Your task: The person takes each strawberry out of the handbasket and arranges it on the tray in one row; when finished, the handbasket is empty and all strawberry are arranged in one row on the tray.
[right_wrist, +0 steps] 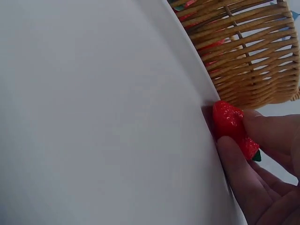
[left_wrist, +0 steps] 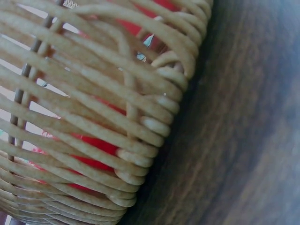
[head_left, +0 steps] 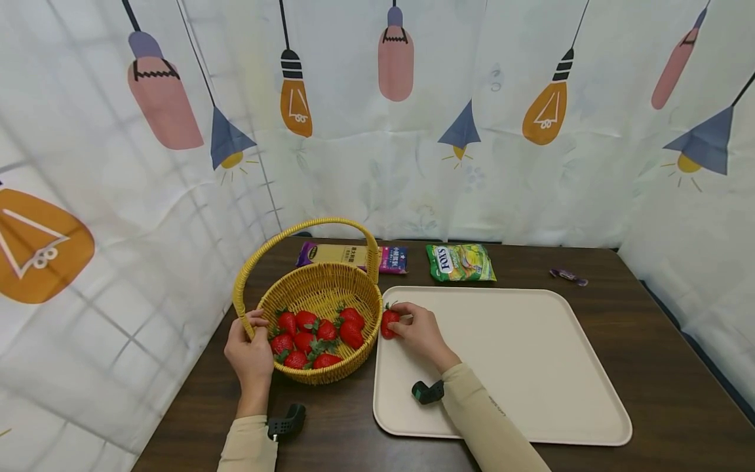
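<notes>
A yellow wicker basket (head_left: pixel 366 359) with a tall hoop handle holds several red strawberries (head_left: pixel 305 341). My left hand (head_left: pixel 250 354) grips its left side, where the handle meets the rim. Seen from the left wrist, the woven wall (left_wrist: pixel 93 93) fills much of the view, with red showing through the gaps. My right hand (head_left: pixel 420 333) pinches a single strawberry (right_wrist: pixel 229 124) between thumb and fingers. That strawberry is at the left edge of the beige tray (head_left: pixel 501 367), close beside the basket.
Behind the basket lies a purple and gold snack packet (head_left: pixel 392 259). A green candy bag (head_left: pixel 461 263) sits behind the tray, and a small purple wrapped sweet (head_left: pixel 568 276) is at the far right. A printed curtain (head_left: pixel 377 177) hangs at the dark wooden table's back edge.
</notes>
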